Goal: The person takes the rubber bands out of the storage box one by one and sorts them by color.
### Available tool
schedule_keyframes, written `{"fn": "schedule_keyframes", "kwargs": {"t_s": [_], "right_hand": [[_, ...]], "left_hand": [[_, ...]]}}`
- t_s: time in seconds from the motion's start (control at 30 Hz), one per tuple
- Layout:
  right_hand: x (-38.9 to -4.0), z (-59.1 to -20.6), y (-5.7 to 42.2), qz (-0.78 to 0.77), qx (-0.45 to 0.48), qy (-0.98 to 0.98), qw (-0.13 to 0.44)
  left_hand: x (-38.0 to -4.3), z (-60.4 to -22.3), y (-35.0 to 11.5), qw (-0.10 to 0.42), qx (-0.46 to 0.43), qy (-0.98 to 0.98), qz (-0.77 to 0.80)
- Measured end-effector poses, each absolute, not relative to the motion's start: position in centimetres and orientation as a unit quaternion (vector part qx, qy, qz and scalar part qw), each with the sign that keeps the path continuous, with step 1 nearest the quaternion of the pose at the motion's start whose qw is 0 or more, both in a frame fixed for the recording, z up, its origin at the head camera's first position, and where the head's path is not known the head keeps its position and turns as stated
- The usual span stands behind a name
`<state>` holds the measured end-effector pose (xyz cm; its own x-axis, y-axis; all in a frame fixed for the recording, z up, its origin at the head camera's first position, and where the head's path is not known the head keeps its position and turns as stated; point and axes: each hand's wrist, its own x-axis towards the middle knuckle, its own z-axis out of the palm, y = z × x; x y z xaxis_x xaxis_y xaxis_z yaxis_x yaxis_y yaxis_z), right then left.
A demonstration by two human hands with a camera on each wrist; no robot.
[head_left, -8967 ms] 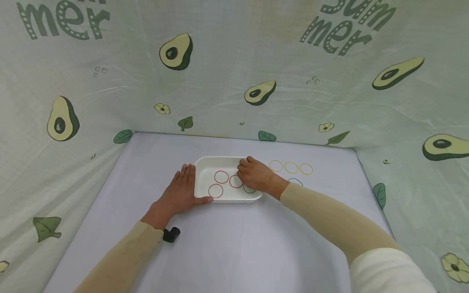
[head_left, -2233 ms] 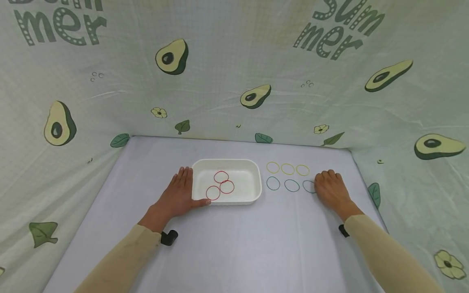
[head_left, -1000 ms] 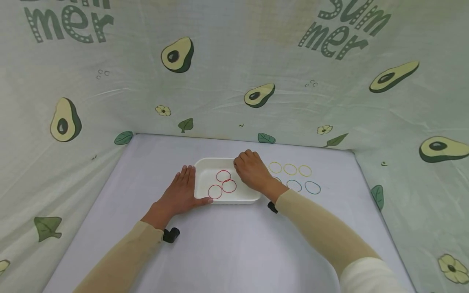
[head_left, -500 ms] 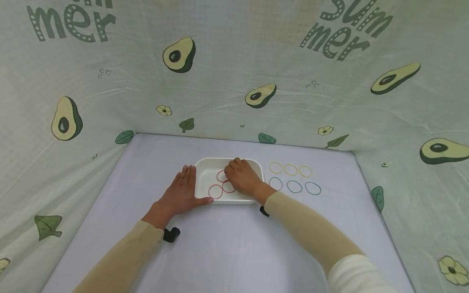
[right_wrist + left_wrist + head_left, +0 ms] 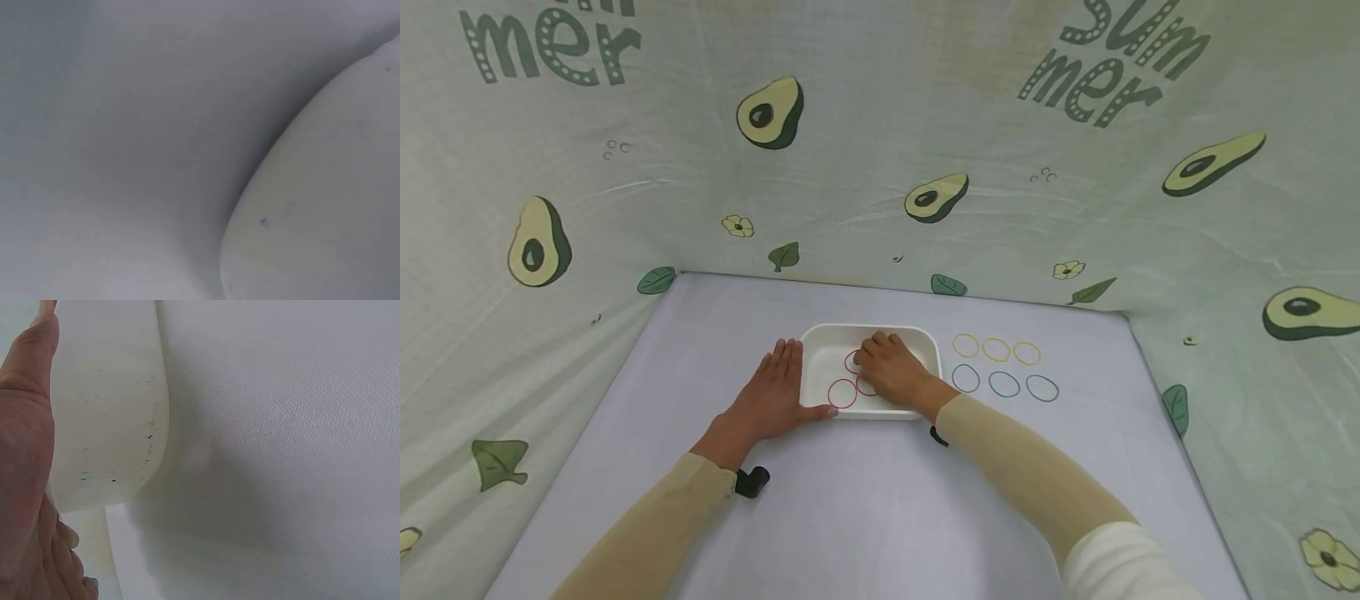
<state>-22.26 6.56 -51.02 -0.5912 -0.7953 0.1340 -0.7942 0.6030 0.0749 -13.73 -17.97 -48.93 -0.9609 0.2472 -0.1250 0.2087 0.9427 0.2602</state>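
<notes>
In the head view a white tray (image 5: 822,340) holds thin red rings, one in full view, a red ring (image 5: 842,393) near the front. Two others are partly hidden by my right hand (image 5: 891,371), which reaches into the tray with bent fingers. Its fingertips are down at the upper red ring (image 5: 848,361); whether they pinch it is hidden. My left hand (image 5: 765,396) lies with straight fingers along the tray's left end, thumb at the front edge. The left wrist view shows that hand (image 5: 28,444) against the tray's outer wall (image 5: 112,425).
Right of the tray, three yellow rings (image 5: 996,337) lie in a row on the white table (image 5: 880,500). Three green-blue rings (image 5: 1004,372) form a row in front of them. A printed cloth (image 5: 850,150) walls the back and sides. The right wrist view shows only pale surfaces, blurred.
Green rings have gone from the tray to the table row. The right hand went from the row's right end back over the tray, then left and down to the red rings. The left hand stayed.
</notes>
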Motion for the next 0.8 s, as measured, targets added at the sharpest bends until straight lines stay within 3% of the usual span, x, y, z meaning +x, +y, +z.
{"fn": "schedule_keyframes", "kwargs": {"t_s": [0.8], "right_hand": [[-22.34, -51.56, 5.93, -0.041, 0.409, -0.911, 0.021]], "left_hand": [[-13.53, -49.18, -18.14, 0.059, 0.126, 0.981, 0.131]]}}
